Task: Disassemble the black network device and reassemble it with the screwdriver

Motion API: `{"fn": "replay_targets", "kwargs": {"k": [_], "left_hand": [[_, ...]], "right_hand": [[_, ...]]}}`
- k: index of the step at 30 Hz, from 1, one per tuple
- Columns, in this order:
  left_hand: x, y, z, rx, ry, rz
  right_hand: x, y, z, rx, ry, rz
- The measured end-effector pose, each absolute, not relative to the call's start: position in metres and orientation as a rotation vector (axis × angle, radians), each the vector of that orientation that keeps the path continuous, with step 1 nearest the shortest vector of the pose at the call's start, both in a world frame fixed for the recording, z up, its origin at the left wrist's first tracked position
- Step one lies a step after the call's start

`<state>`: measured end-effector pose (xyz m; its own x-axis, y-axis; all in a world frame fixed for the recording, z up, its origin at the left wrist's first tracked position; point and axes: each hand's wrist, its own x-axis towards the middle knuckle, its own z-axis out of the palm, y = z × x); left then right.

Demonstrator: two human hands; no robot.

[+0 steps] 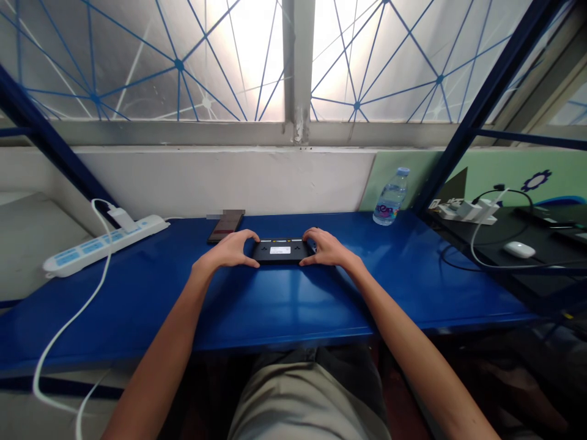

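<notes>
A flat black device [280,257] with a white label on its upper face and dark cross-shaped marks at either side lies at the middle of the blue table. Its exact kind is not clear. My left hand [232,249] grips its left end, thumb at the near edge and fingers at the far edge. At the right end, my right hand [326,248] holds it the same way. Both palms stay off the tabletop device's face, so the label shows fully. Just behind my left hand lies a dark phone [224,227], partly blurred at its top.
On the left, a white power strip [107,244] with a plugged-in charger trails a white cable [87,308] over the table [284,311]. A water bottle [392,197] stands at the back right. Beyond a blue post, a black desk holds a white mouse [519,249], cables and adapters.
</notes>
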<state>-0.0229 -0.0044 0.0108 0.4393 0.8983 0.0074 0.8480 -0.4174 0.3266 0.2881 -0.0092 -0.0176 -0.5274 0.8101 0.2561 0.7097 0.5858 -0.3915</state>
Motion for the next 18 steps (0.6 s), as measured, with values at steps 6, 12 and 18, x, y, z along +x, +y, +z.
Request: {"fn": "replay_targets", "kwargs": {"k": [6, 12, 18], "left_hand": [[-0.0217, -0.0040, 0.0105, 2.424, 1.531, 0.294], [-0.0214, -0.0037, 0.0104, 2.431, 1.524, 0.283], [-0.0237, -0.0015, 0.0082, 2.400, 1.526, 0.256]], "right_hand": [[0.2873, -0.0092, -0.0163, -1.256, -2.391, 0.308], [0.2870, -0.0094, -0.0149, -1.263, -2.398, 0.302], [0.2885, -0.0085, -0.0171, -1.261, -2.412, 0.314]]}}
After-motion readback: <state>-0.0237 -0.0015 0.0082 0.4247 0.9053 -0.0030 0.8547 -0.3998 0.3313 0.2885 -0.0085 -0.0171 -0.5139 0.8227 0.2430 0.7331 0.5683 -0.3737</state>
